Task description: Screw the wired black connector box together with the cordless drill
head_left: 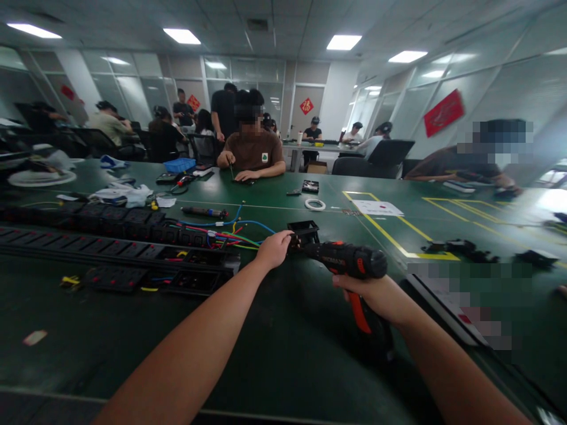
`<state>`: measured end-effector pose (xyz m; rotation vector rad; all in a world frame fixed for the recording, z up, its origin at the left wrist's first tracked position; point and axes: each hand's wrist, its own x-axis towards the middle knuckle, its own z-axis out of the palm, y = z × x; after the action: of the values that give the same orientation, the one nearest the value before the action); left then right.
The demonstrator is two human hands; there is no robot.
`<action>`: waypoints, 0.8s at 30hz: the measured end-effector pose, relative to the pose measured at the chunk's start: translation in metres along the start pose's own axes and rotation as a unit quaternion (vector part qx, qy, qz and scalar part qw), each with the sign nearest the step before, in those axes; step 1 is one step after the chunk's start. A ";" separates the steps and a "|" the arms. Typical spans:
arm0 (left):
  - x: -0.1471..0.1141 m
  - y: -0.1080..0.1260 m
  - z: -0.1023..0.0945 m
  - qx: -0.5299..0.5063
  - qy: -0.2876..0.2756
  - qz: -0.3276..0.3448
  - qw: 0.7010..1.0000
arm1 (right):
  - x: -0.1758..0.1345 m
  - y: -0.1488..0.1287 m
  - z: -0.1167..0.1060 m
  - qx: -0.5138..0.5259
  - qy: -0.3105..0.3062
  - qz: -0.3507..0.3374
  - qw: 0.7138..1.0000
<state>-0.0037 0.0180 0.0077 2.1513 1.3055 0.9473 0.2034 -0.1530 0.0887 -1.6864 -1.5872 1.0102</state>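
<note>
My right hand (376, 295) grips a black and orange cordless drill (349, 258), which points left. At its front end, my left hand (275, 248) has its fingers pinched together; whatever small piece they hold is too small to make out. A black rectangular plastic frame (305, 228) lies on the table just behind the drill tip. Red, blue, green and yellow wires (234, 236) run from the left toward my left hand. They come from long black power strips (106, 242) lying across the table's left side.
The green table (266, 366) carries a roll of white tape (315, 204), a dark cylindrical tool (204, 212) and a blue basket (179, 164). A laptop-like flat object (447, 307) lies to the right, near black parts (460, 249). A person (252, 144) works opposite; another leans in at the right.
</note>
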 end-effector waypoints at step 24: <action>-0.001 0.003 -0.002 -0.004 -0.005 0.003 1.000 | -0.002 -0.003 0.001 0.005 -0.008 -0.009 1.000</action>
<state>-0.0037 0.0155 0.0110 2.1525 1.2895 0.9403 0.2007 -0.1543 0.0913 -1.6577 -1.6013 1.0232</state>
